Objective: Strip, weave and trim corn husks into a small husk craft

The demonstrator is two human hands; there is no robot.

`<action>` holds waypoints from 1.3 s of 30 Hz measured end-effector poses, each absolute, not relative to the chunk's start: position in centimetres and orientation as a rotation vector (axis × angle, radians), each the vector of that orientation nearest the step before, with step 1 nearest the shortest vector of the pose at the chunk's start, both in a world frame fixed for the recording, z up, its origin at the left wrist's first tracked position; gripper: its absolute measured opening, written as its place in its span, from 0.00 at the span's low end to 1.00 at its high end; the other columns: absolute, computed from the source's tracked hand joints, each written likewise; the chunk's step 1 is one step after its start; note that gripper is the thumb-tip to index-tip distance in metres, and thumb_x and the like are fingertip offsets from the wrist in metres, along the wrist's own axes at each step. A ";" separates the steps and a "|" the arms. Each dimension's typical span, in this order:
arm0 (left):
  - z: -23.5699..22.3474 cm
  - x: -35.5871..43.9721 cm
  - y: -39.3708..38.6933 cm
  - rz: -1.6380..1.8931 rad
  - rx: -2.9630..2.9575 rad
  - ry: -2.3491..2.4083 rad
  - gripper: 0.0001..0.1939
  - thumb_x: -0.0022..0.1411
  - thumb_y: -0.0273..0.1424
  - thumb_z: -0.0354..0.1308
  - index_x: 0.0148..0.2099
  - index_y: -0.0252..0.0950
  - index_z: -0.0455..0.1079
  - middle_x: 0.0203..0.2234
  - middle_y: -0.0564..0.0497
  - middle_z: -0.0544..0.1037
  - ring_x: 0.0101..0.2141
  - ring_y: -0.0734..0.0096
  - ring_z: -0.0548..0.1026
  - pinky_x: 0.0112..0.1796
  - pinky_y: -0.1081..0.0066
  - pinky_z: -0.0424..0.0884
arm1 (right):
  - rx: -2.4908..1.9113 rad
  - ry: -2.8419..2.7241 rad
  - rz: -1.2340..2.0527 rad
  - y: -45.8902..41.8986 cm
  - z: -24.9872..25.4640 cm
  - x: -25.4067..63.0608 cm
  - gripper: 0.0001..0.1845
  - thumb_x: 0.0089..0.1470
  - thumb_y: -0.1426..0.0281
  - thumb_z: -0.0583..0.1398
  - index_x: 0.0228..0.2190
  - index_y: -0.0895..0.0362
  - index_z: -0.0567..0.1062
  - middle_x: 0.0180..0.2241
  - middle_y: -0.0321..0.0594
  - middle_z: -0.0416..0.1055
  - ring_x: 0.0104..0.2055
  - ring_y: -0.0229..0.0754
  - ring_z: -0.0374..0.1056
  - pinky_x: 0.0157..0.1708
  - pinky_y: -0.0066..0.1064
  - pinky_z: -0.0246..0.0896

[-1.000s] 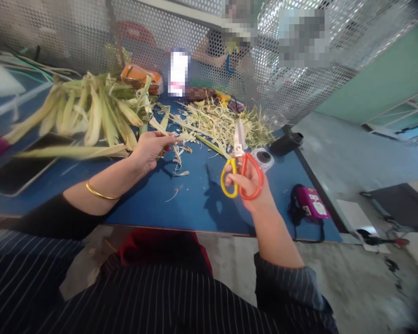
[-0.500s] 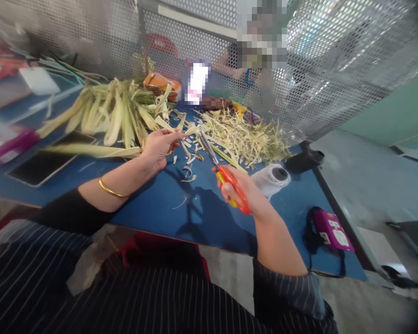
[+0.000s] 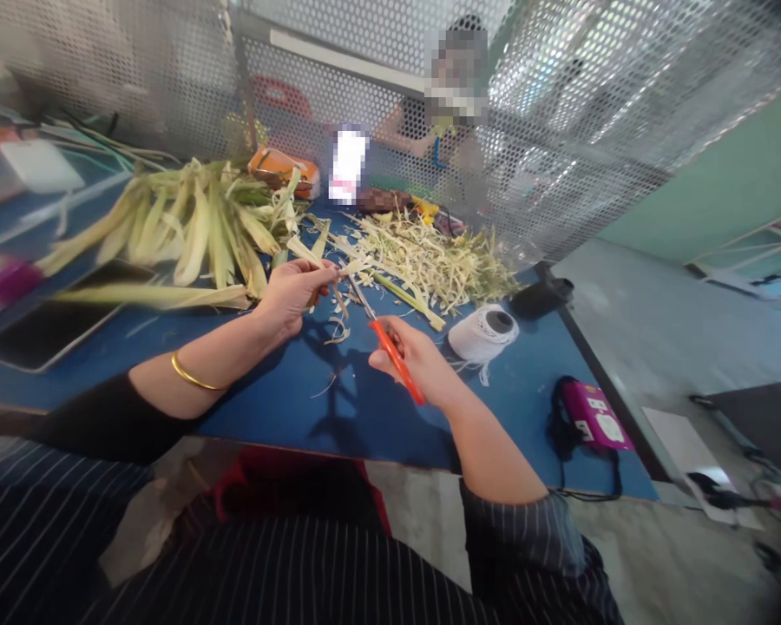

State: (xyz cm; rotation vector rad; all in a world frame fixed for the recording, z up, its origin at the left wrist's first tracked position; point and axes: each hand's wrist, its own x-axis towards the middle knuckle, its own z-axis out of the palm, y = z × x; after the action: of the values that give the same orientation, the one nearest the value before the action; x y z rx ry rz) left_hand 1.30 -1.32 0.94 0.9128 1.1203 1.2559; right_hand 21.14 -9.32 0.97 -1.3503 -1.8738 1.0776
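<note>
My left hand pinches a pale yellow-green leaf strip above the blue table. My right hand grips red-handled scissors, blades pointing up-left and touching the strip just beyond my left fingertips. Small cut leaf bits lie on the table under my hands. A gold bangle sits on my left wrist.
A pile of long leaves lies at the left, a heap of shredded trimmings at the back. A white thread spool, a black case, a pink device and a dark tablet also rest here. Behind the mesh screen sits another person.
My right hand swung the scissors from upright down and left until the blades met the strip held by my left hand. The left hand stayed nearly still.
</note>
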 end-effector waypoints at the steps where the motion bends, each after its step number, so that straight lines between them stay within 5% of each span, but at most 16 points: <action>1: 1.0 1.3 -1.4 1.249 0.922 1.118 0.11 0.42 0.30 0.69 0.28 0.33 0.71 0.23 0.51 0.76 0.18 0.83 0.64 0.18 0.78 0.54 | -1.357 -1.862 1.074 -9.3 0.8 21.0 0.24 0.48 0.55 0.65 0.44 0.54 0.71 0.27 0.31 0.65 0.27 0.34 0.59 0.27 0.27 0.57; 17: 0.2 1.3 -0.9 1.239 0.919 1.089 0.12 0.41 0.30 0.70 0.28 0.31 0.73 0.22 0.50 0.76 0.18 0.83 0.64 0.18 0.78 0.55 | -1.286 -1.517 1.399 -9.2 0.3 20.1 0.25 0.49 0.50 0.63 0.41 0.55 0.70 0.22 0.26 0.59 0.19 0.29 0.55 0.19 0.25 0.52; 39: 0.3 1.8 -1.4 1.260 0.926 1.112 0.09 0.43 0.27 0.69 0.26 0.30 0.71 0.20 0.53 0.73 0.18 0.83 0.65 0.20 0.78 0.60 | -1.449 -1.729 1.058 -9.0 -0.5 20.0 0.20 0.50 0.55 0.63 0.39 0.55 0.71 0.23 0.30 0.62 0.24 0.34 0.57 0.26 0.28 0.53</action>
State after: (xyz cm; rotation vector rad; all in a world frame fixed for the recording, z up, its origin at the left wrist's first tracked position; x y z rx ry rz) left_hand 1.76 -1.36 0.27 0.9262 1.1121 1.2597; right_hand 20.02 -8.98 -0.52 -1.4493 -1.7289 1.0580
